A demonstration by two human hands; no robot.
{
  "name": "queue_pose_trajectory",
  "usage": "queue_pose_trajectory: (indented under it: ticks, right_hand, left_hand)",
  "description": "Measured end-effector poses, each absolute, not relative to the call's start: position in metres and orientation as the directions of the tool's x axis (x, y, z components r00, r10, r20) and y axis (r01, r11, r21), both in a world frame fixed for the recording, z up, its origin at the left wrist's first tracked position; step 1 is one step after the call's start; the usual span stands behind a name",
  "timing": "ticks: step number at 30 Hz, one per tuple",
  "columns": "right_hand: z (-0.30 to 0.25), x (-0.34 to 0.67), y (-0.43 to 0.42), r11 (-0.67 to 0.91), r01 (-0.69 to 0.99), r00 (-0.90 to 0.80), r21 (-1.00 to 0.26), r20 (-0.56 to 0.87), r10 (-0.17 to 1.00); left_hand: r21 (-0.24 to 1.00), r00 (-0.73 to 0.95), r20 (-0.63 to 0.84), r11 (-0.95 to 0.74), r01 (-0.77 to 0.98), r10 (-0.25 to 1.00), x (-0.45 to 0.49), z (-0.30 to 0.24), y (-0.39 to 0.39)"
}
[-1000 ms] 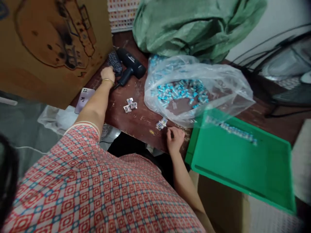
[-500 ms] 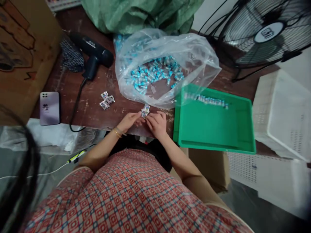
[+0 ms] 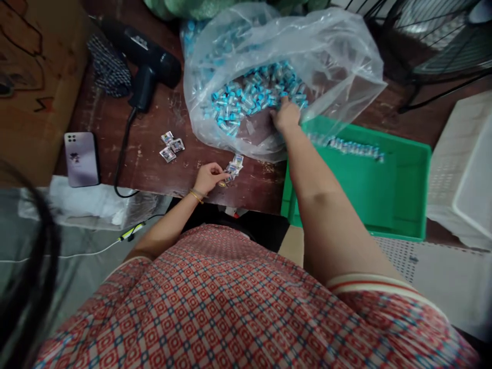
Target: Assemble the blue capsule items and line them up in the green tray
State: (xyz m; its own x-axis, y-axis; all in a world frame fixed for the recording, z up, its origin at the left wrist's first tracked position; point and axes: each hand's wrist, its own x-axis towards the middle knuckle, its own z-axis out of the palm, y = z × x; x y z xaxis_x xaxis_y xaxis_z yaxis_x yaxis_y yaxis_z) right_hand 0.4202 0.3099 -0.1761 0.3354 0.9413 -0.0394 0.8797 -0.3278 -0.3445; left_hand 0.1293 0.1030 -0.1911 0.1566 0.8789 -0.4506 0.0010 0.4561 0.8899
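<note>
My left hand [image 3: 208,178] rests at the table's front edge, thumb and index finger pinched at the near side of a small pile of printed packets [image 3: 235,165]. More of these small square packets [image 3: 172,147] lie in a loose group to the left. My right hand [image 3: 287,117] reaches into the mouth of a clear plastic bag [image 3: 330,41]. Its thumb and index finger are apart, at the edge of a heap of small clear vials with blue caps [image 3: 249,95]. Whether a fingertip touches a vial is hard to tell.
A green tray [image 3: 400,200] on the right holds a row of small vials [image 3: 355,147], partly under my right forearm. On the left are a black heat gun [image 3: 148,66], a phone [image 3: 82,160] and a cardboard box [image 3: 38,92]. A fan [image 3: 442,46] and white basket [image 3: 461,169] stand at right.
My right hand has left the packets and moved up and right into the bag. My left hand stays by the packets, which lie on the table. The view has shifted slightly.
</note>
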Motion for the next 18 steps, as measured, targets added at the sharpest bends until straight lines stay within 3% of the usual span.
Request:
queue_pose_trajectory:
  ticks: [6,8,11,18]
  right_hand:
    - [-0.170,0.430,0.271,-0.150,0.800,0.248,-0.581,0.093,0.964]
    - [-0.161,0.424,0.233,-0.051,0.661,0.148,-0.748,0.064,0.987]
    - [-0.142,0.395,0.164,0.045,0.314,-0.056,-0.948,0.029,0.998]
    - [-0.119,0.340,0.083,-0.009,0.042,-0.104,-0.999,-0.014,0.995]
  left_hand:
    - [0.902,0.099,-0.431,0.430,0.024,0.897,0.112,-0.185,0.109]
    - [0.906,0.121,-0.422,0.422,0.029,0.899,0.110,-0.182,0.110]
    - [0.912,0.204,-0.406,0.408,0.035,0.891,0.117,-0.174,0.108]
    - [0.887,0.445,-0.426,0.460,0.035,0.787,0.135,-0.148,0.092]
